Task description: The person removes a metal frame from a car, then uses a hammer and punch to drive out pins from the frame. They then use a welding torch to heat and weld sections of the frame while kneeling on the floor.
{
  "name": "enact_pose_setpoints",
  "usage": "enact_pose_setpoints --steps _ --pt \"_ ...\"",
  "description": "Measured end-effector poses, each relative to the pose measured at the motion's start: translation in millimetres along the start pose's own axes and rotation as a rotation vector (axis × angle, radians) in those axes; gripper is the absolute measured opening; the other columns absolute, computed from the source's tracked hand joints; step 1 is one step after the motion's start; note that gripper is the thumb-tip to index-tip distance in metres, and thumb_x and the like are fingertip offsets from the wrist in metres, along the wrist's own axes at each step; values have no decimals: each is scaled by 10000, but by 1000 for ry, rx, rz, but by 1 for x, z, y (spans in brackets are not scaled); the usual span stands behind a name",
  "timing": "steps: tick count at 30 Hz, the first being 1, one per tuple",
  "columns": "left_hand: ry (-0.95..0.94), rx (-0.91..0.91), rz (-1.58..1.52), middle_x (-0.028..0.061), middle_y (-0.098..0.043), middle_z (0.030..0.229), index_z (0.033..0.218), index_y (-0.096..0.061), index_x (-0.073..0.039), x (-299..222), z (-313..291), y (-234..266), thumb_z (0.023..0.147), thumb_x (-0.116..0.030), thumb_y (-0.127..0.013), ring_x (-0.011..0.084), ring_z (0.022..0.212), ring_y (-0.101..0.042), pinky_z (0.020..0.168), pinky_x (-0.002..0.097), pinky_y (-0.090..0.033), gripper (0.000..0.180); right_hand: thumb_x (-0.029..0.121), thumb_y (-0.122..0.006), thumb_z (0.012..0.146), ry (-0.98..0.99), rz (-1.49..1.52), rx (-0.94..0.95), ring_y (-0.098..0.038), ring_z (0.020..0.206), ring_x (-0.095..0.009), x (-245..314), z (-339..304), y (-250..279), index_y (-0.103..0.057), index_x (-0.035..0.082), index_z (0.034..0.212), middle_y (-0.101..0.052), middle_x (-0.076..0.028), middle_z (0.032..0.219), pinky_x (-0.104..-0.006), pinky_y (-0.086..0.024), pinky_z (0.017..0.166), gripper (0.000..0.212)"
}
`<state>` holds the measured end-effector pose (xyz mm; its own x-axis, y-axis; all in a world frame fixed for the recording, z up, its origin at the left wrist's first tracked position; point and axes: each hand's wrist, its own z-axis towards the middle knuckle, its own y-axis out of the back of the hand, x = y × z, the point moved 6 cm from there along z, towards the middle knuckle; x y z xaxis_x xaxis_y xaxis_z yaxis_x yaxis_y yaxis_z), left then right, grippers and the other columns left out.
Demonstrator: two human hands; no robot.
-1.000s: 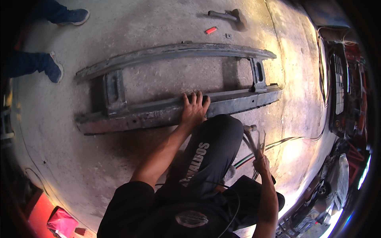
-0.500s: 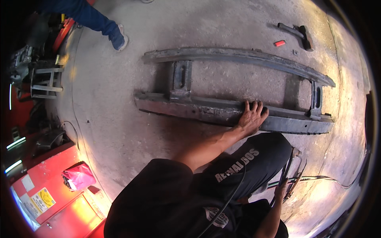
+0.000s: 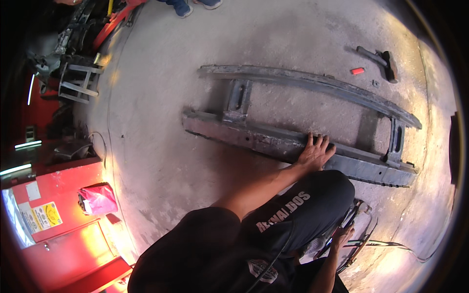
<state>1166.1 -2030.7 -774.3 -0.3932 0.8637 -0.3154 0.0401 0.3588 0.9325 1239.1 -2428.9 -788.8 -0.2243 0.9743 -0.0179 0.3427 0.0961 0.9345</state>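
A dark grey welded metal frame (image 3: 215, 125), two long beams joined by short slotted crosspieces, lies on the concrete floor. Across the upper edge of its nearer beam rests my left hand (image 3: 316, 153), fingers stretched out and slightly apart. Beside my bent knee, my right hand (image 3: 343, 236) is closed on a dark tool with a metal end (image 3: 362, 207); the tool's kind is not clear, and my leg and hand hide part of it.
On the floor at far right lie a hammer (image 3: 390, 67), a small red block (image 3: 357, 71) and a small metal piece (image 3: 375, 83). Cables (image 3: 391, 243) run right of my leg. At left stand a stool (image 3: 80, 84) and a red cabinet (image 3: 73, 205) near a pink bag (image 3: 98, 198). Another person's shoe (image 3: 183, 11) shows at the top.
The view has shifted, so the frame sits lower and farther right in it. The other person's feet have moved to the top edge. Both my hands keep their places.
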Motion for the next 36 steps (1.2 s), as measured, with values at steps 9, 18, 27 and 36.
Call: enact_pose_setpoints --steps 9,18,27,36 --pt "118 -79 123 262 -366 1554 1577 -349 -208 18 -31 17 817 -676 -653 469 1448 -329 1139 712 -206 944 453 -647 979 -232 1667 486 -610 1173 -358 165 70 27 -239 75 1567 -581 -223 1302 -476 -522 912 810" --pt "146 143 181 260 -367 1546 1535 -424 -197 10 -29 37 779 -563 -787 428 1437 -342 1143 673 -241 915 343 -743 935 -144 2082 607 -595 1199 -401 187 87 9 -288 -19 1443 -529 -235 1361 -555 -499 1009 772" --pt "65 196 16 273 -370 1509 1497 -466 -150 4 -48 104 707 -428 -900 444 1411 -351 1169 593 -261 943 340 -784 892 -185 1893 626 -682 946 -338 179 45 85 -404 -59 1347 -638 -240 1130 -442 -584 783 715" --pt "-73 -28 68 240 -353 1523 1538 -400 -205 -24 -101 135 707 -320 -893 470 1444 -300 1184 656 -204 973 378 -796 883 -208 1889 402 -682 769 -309 180 22 130 -518 -122 1207 -657 -233 996 -376 -581 631 658"
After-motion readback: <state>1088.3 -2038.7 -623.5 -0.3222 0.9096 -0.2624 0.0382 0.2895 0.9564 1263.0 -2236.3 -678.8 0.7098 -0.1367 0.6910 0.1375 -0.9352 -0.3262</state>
